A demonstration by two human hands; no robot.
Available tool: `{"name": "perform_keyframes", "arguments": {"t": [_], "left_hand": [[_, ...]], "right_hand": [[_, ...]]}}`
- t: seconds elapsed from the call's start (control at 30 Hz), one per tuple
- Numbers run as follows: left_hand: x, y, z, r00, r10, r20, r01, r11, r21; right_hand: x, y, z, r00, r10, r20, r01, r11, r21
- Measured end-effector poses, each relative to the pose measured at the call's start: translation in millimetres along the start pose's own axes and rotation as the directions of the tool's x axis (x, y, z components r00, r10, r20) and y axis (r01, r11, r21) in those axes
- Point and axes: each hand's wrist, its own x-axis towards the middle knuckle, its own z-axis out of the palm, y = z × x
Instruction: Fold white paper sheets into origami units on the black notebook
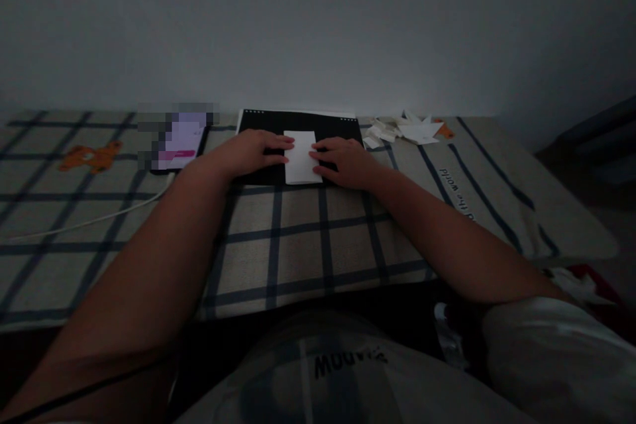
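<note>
A small white sheet of paper (301,158) lies on a black pad (334,126) on a plaid-covered surface. My left hand (258,150) rests flat at the paper's left edge, fingertips touching it. My right hand (342,160) rests flat at its right edge, fingers on the paper. Both hands press down; neither lifts the sheet.
A lit phone (179,139) with a white cable (94,217) lies left of the pad. A pile of folded white paper pieces (405,130) sits to the right. The plaid cloth (298,245) ends at a wall behind and drops off on the right.
</note>
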Motion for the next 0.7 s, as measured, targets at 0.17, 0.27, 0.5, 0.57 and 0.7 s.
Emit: {"name": "perform_keyframes", "arguments": {"t": [0.17, 0.27, 0.5, 0.57, 0.7], "left_hand": [[-5.3, 6.8, -6.5, 0.995, -0.020, 0.101, 0.019, 1.000, 0.006], [-7.2, 8.7, -7.6, 0.993, -0.018, 0.119, 0.018, 1.000, 0.002], [-8.2, 7.8, -2.0, 0.993, -0.046, 0.107, 0.043, 0.999, 0.026], [-8.3, 10.1, -1.0, 0.990, -0.072, 0.118, 0.066, 0.997, 0.051], [-9.9, 17.9, -2.2, 0.976, -0.143, 0.162, 0.130, 0.988, 0.087]], "right_hand": [[-0.3, 0.1, 1.0, 1.000, 0.003, -0.005, -0.003, 1.000, 0.006], [-0.6, -0.6, 1.0, 1.000, 0.002, -0.008, -0.002, 1.000, 0.009], [-1.1, -0.9, -0.1, 1.000, -0.008, -0.002, 0.008, 1.000, 0.009], [-0.9, -0.3, 0.1, 1.000, -0.007, 0.003, 0.007, 1.000, 0.009], [-0.6, 0.4, 1.0, 1.000, -0.005, -0.001, 0.005, 1.000, 0.006]]}}
